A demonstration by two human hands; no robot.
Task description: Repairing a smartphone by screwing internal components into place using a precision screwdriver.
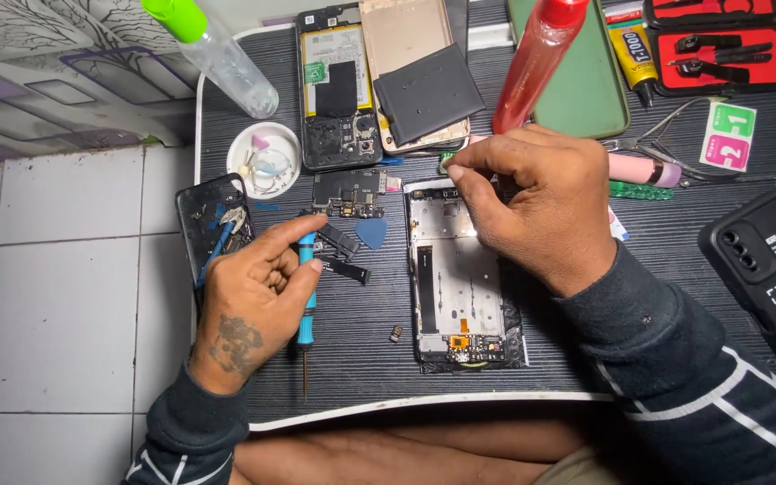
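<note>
My left hand (258, 301) grips a blue-handled screwdriver (305, 310), its metal tip pointing toward the near edge of the mat. My right hand (536, 202) hovers over the top of an opened phone frame (460, 287), thumb and forefinger pinched on something small that I cannot make out. The frame lies flat with a small circuit board at its lower end. A loose motherboard (349, 190), a blue pick (371, 233) and black shield pieces (343, 256) lie between my hands.
A ribbed black work mat (675, 269) holds another opened phone (336, 85), a dark battery (428, 94), a white dish (264, 160), a clear bottle (217, 54), a red bottle (536, 63), a green case (590, 81), tweezers, glue and a black phone case (770, 269). White floor tiles lie to the left.
</note>
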